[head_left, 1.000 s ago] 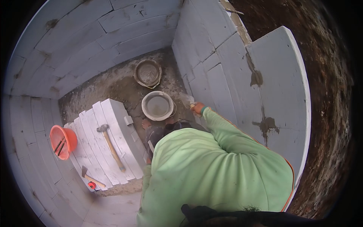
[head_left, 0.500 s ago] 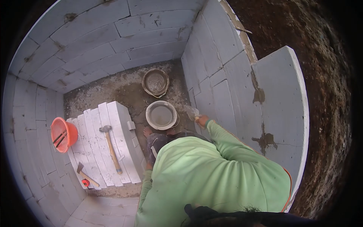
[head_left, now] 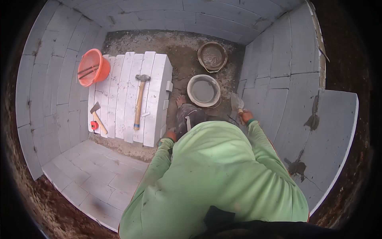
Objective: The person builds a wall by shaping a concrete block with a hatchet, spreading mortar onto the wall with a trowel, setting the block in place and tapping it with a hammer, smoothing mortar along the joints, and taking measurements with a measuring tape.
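My right hand (head_left: 246, 116) is closed around the handle of a trowel (head_left: 237, 102), low beside the right-hand block wall. The trowel's pale, mortar-smeared blade points away from me, just right of a bucket of grey mix (head_left: 218, 98). My left hand (head_left: 171, 136) hangs by my knee, close to the right side of a stack of white blocks (head_left: 119, 91). Its fingers are too small and partly hidden to read. On that stack lie a hammer (head_left: 140, 99) with a wooden handle, a hatchet (head_left: 98, 118) and a red tape measure (head_left: 94, 125).
An orange bucket (head_left: 104, 71) holding dark rods stands at the stack's far left corner. Beyond the grey-mix bucket sits a second mortar-stained bucket (head_left: 213, 57). Grey block walls (head_left: 262, 99) enclose the rough floor, with bare soil outside.
My view has swung, so the stack and buckets appear higher and further right. My left hand has come into clearer view near the stack. The trowel stays in my right hand.
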Action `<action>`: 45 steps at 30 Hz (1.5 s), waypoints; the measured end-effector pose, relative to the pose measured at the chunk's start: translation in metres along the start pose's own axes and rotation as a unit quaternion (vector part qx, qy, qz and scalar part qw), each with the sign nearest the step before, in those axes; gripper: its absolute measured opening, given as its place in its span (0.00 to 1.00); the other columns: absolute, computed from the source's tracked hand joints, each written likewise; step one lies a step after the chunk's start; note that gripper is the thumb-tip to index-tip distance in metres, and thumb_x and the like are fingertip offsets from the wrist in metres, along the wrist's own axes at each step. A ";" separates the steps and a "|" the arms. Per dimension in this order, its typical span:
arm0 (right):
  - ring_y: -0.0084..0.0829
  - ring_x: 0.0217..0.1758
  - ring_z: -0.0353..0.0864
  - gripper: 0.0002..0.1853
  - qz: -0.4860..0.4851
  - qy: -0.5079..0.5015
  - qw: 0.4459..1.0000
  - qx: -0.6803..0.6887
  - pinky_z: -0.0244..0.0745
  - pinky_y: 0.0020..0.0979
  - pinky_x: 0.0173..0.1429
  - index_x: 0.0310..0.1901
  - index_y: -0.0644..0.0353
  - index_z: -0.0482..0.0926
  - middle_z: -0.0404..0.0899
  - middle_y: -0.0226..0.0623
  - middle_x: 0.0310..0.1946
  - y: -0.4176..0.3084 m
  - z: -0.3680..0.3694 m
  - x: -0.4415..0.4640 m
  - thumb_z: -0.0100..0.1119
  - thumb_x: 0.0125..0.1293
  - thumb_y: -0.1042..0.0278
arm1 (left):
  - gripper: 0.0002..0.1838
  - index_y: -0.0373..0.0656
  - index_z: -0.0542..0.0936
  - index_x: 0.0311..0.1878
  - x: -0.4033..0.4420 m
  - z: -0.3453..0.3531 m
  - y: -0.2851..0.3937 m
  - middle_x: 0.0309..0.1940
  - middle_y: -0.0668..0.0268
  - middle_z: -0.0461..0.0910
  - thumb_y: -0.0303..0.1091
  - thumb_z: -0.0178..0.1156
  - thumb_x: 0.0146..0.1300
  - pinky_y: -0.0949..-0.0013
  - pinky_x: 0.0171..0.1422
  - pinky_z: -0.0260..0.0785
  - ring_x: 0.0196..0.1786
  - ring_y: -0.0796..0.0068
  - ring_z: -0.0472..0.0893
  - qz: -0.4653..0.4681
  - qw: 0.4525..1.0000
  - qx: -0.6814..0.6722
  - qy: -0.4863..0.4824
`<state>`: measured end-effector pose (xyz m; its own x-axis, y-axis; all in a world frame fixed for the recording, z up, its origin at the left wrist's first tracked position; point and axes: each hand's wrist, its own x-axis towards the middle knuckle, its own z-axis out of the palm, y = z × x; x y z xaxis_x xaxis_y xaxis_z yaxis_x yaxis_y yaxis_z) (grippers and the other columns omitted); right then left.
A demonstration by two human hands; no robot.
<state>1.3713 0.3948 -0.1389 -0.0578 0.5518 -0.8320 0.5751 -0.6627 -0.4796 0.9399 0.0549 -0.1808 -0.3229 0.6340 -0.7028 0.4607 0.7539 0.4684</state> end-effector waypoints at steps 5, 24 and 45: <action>0.48 0.50 0.87 0.25 -0.119 0.011 0.948 -0.294 0.78 0.46 0.54 0.52 0.68 0.83 0.87 0.55 0.46 0.000 0.005 0.008 0.64 0.62 0.53 | 0.27 0.39 0.77 0.66 -0.031 -0.033 0.050 0.65 0.46 0.78 0.45 0.57 0.69 0.54 0.73 0.67 0.68 0.46 0.76 -0.050 0.996 -0.060 0.044; 0.34 0.27 0.84 0.19 -0.085 -0.079 0.985 -0.127 0.79 0.38 0.32 0.53 0.62 0.82 0.85 0.41 0.35 -0.081 0.073 0.023 0.64 0.64 0.62 | 0.35 0.37 0.71 0.70 -0.079 -0.076 0.074 0.60 0.51 0.80 0.35 0.70 0.61 0.53 0.68 0.68 0.61 0.54 0.80 -0.098 0.945 -0.165 0.265; 0.41 0.41 0.84 0.22 -0.033 0.084 0.987 -0.132 0.78 0.42 0.45 0.54 0.62 0.82 0.85 0.46 0.42 -0.098 0.084 -0.054 0.65 0.60 0.59 | 0.25 0.39 0.77 0.58 0.034 -0.244 -0.009 0.47 0.53 0.82 0.34 0.70 0.58 0.51 0.58 0.74 0.51 0.48 0.82 0.005 0.947 0.071 0.312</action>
<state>1.2493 0.3874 -0.0710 0.0215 0.6797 -0.7332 0.7681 -0.4806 -0.4230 0.7225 0.1118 -0.0784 -0.7238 0.6525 -0.2244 0.5585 0.7449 0.3650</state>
